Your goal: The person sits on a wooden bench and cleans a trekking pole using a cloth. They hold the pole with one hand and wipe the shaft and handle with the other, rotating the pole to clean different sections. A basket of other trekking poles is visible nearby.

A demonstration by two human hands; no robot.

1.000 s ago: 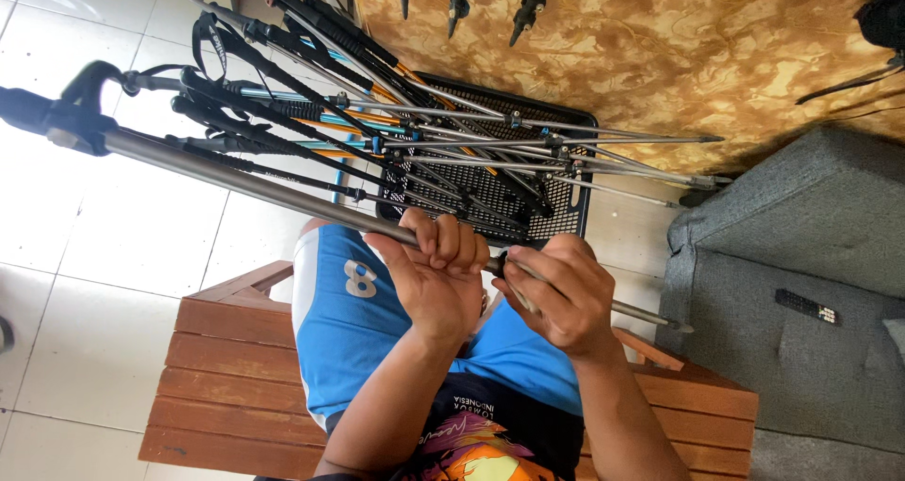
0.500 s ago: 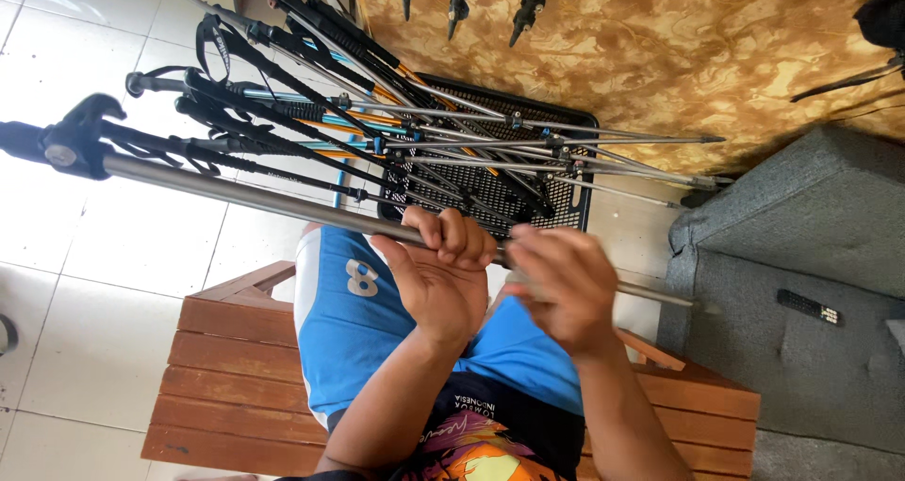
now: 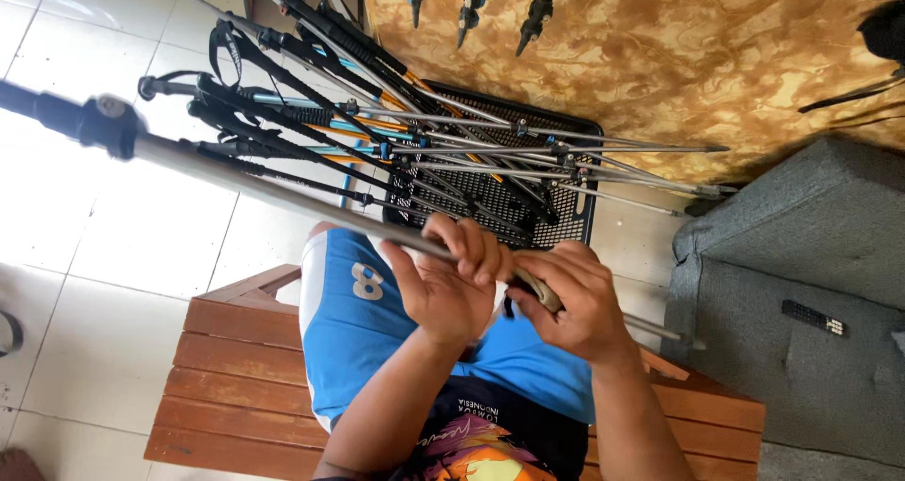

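I sit on a wooden bench in blue shorts, holding one long silver trekking pole across my lap. My left hand is wrapped around the shaft near its middle. Right beside it, touching it, my right hand grips a tan piece on the same pole. The pole runs up to the left, where it carries a black clamp. Its thin end sticks out to the right past my right hand.
A black mesh basket stands on the white tile floor in front of my knees, with several trekking poles lying across it. A grey cushioned seat with a remote control is at the right. A marbled brown surface lies beyond.
My right hand has shifted along the shaft and closed up against my left hand. The pole's far end with the black clamp has wobbled slightly.
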